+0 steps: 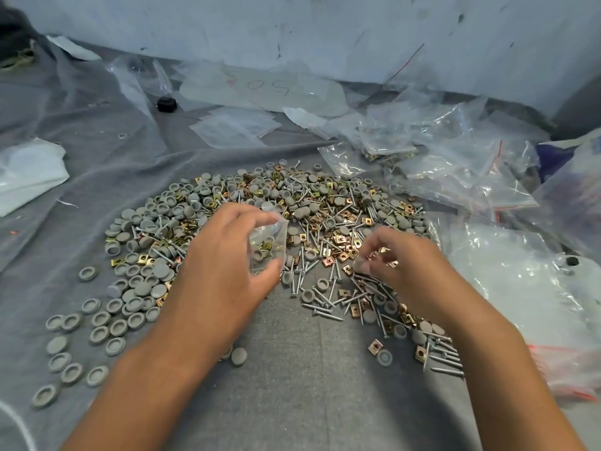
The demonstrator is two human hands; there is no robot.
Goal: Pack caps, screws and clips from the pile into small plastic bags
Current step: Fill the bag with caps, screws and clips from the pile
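Note:
A wide pile [312,209] of grey round caps, silver screws and brass clips lies on the grey cloth. My left hand [221,255] holds a small clear plastic bag [268,247] between thumb and fingers; a few caps and clips show inside it. My right hand [400,265] hovers low over the pile's right side with fingers curled, pinching small parts, among them a brass clip. More loose caps [97,323] spread to the left, and screws [442,356] lie near my right forearm.
Filled clear bags with red zip strips [455,164] heap up at the right. Empty small bags [234,125] lie behind the pile. A white wall stands at the back. A small black object [166,104] sits at the back left, and white plastic [29,174] lies at the left.

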